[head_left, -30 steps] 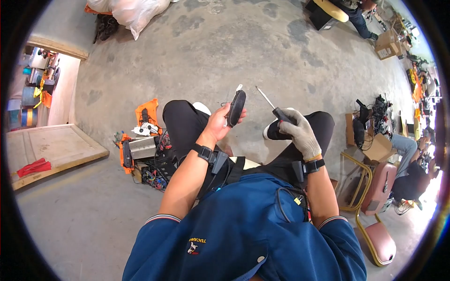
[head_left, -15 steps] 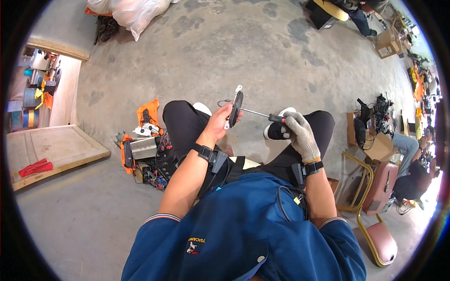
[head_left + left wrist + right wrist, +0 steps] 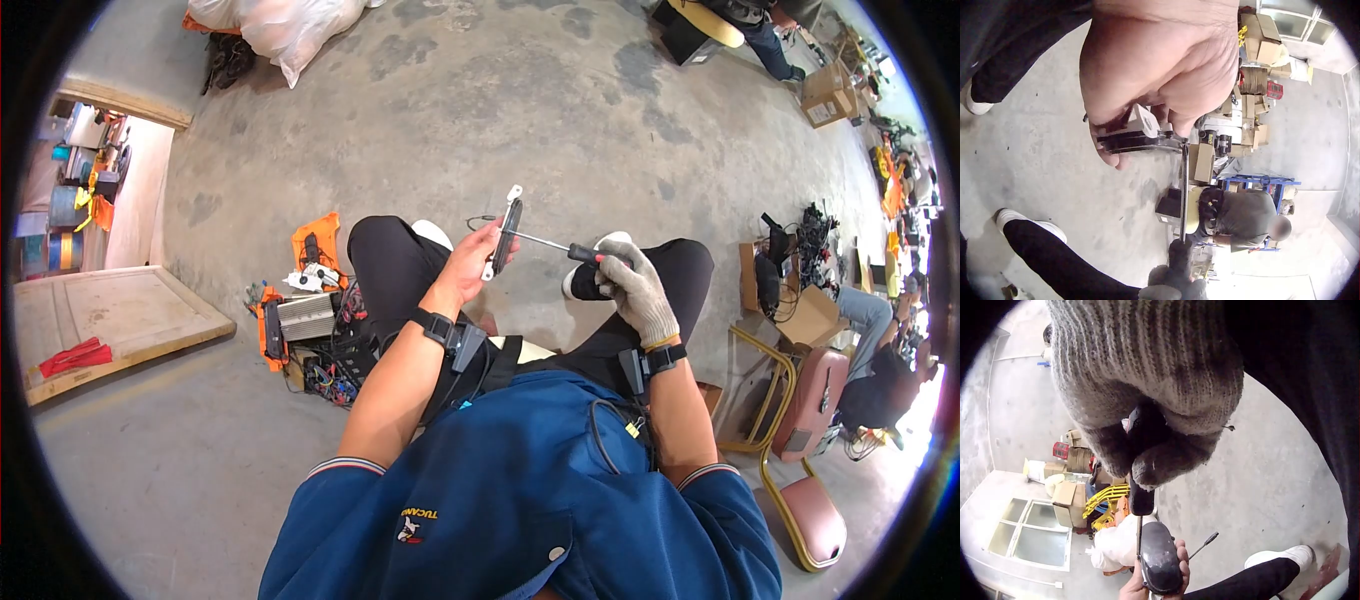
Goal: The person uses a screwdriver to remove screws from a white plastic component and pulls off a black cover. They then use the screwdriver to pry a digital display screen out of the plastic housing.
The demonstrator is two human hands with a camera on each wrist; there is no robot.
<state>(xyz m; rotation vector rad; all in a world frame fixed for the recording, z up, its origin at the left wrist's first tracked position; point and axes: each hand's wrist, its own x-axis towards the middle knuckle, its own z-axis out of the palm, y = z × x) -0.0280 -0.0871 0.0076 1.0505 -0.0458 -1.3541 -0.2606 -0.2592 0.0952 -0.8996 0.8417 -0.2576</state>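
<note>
My bare left hand [image 3: 468,262] holds a flat oval black part [image 3: 509,232] with pale end tabs, thumb and fingers round its edges. In the right wrist view the part's glossy, domed black side [image 3: 1161,556] shows. My right hand [image 3: 640,295], in a grey knit glove, grips a screwdriver [image 3: 584,254] by its black handle, which has a red spot at its end. Its metal shaft [image 3: 1185,194] points left, the tip right at the part's edge. A short dark lead [image 3: 1204,545] sticks out beside the part.
Left of my knee lies a pile of electronics [image 3: 308,318] with orange pieces and wires. A wooden panel [image 3: 120,320] bears a red cloth [image 3: 76,358]. To the right stand a pink chair [image 3: 808,405] and boxes of cables [image 3: 780,255]. Other people sit farther off.
The screwdriver has swung from pointing up and apart to lying sideways, its tip brought to the black part. My left hand has turned the part more edge-on.
</note>
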